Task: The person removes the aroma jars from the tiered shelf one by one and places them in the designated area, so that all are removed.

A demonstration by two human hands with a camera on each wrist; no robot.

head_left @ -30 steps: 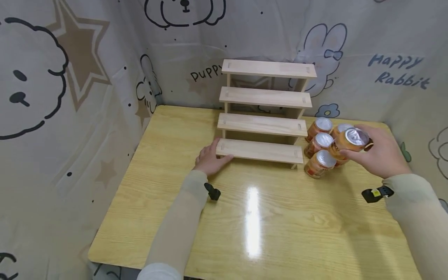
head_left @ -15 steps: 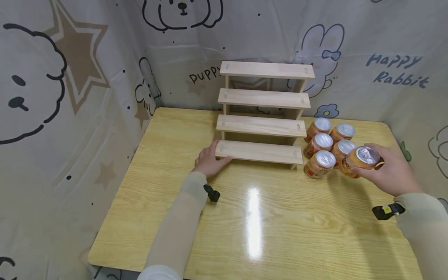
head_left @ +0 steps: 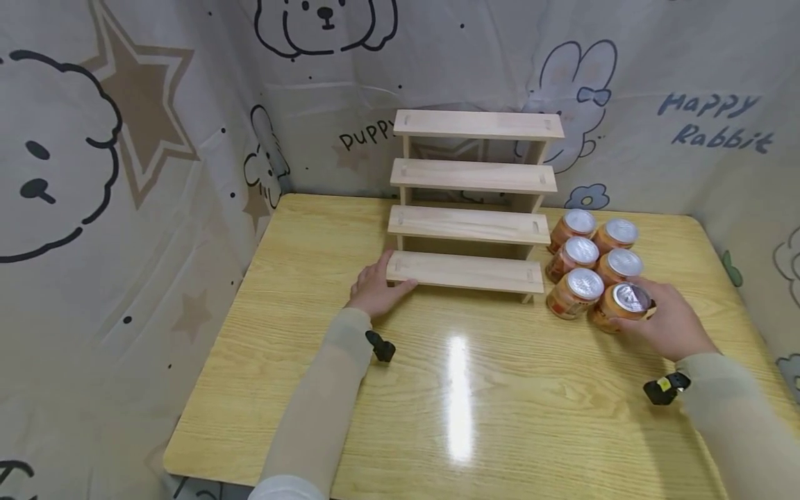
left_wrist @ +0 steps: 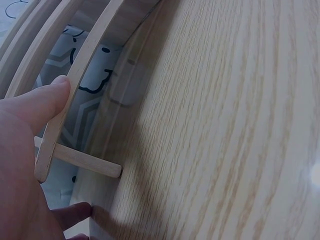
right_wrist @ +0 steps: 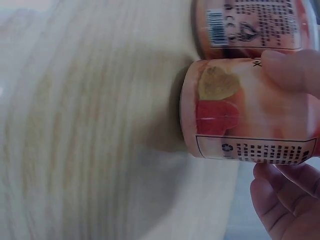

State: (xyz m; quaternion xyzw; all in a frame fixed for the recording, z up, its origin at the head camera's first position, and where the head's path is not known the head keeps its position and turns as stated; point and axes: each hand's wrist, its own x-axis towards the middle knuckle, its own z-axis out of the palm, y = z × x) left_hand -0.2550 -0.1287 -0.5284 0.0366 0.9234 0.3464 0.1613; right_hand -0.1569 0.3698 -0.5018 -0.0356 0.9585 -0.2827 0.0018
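A four-step wooden display rack (head_left: 465, 269) stands at the back of the table. My left hand (head_left: 378, 288) holds the left end of its lowest step; in the left wrist view the thumb (left_wrist: 55, 95) presses on the step's front edge, with fingertips low by the table. On the right, my right hand (head_left: 671, 323) grips an orange-labelled can (head_left: 606, 316) with a silver lid, thumb on one side and fingers on the other. The can (right_wrist: 225, 110) stands upright close beside a neighbouring can (right_wrist: 250, 25). Together with several like cans (head_left: 573, 295) it forms two columns.
The cans stand just right of the rack, near the table's (head_left: 500, 417) right side. Behind the table hangs a pale cloth (head_left: 475, 62) with cartoon prints, which continues along both sides. A bright light reflection (head_left: 459, 399) lies on the tabletop.
My right hand has brought the can from above the others, first right and toward me, then left and down to the front of the right column. My left hand has stayed at the rack.
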